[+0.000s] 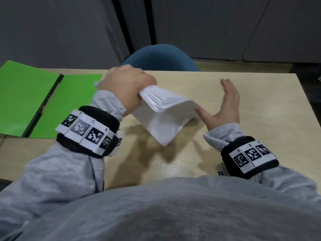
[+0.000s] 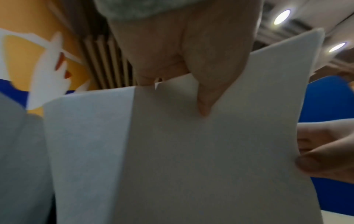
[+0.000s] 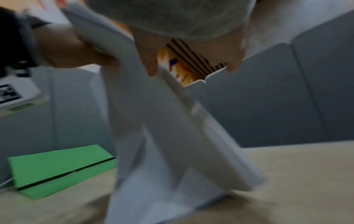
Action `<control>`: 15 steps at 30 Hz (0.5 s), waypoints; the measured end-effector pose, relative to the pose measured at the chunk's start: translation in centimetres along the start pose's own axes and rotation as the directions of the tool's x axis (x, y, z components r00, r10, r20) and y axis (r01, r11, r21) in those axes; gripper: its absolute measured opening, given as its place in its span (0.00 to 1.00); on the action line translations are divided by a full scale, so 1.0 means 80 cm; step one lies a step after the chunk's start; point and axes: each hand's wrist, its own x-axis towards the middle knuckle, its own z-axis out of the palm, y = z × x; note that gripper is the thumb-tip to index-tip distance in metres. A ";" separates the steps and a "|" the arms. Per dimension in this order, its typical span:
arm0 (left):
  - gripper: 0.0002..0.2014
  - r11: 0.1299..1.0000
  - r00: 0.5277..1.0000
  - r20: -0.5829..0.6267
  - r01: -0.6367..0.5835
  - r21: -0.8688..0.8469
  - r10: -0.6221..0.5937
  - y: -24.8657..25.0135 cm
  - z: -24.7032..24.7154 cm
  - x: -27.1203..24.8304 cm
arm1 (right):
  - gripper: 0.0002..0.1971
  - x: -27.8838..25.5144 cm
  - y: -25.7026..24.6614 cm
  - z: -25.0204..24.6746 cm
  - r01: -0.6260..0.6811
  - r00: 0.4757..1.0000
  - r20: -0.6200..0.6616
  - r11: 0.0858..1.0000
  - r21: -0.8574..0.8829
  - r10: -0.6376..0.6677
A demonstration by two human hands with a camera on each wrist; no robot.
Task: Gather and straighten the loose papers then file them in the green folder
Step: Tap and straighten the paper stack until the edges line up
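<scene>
A stack of white papers [image 1: 165, 110] stands tilted above the wooden table [image 1: 243, 94], sheets fanned at its upper edge. My left hand [image 1: 128, 87] grips the stack's top left corner, thumb pressed on the near sheet [image 2: 191, 151]. My right hand [image 1: 224, 105] is held flat beside the stack's right edge with fingers straight; its thumb touches the paper [image 3: 182, 136]. The green folder [image 1: 34, 101] lies opened flat at the table's left end, also visible low in the right wrist view [image 3: 57, 169].
A blue chair back [image 1: 159, 58] stands behind the table's far edge. Grey cabinet panels [image 1: 225, 23] fill the background. My grey sweatshirt covers the near edge of the table.
</scene>
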 end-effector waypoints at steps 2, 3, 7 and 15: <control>0.16 0.991 0.992 0.011 -0.129 0.030 0.128 0.020 -0.005 0.007 | 0.38 0.000 -0.017 0.003 0.176 0.971 0.169 0.984 -0.010 -0.172; 0.15 0.985 0.985 0.017 -0.170 0.032 0.170 0.030 -0.006 0.009 | 0.34 -0.002 -0.021 0.006 0.232 0.943 0.243 0.973 0.003 -0.226; 0.14 0.991 0.992 0.000 -0.124 -0.050 0.124 0.043 -0.012 0.018 | 0.18 -0.013 -0.032 0.004 0.067 0.968 0.213 0.951 0.301 -0.135; 0.12 0.638 0.816 -0.034 0.425 -0.642 -0.577 -0.010 -0.002 -0.011 | 0.15 -0.013 -0.033 -0.015 -0.124 0.990 0.111 0.885 0.449 0.082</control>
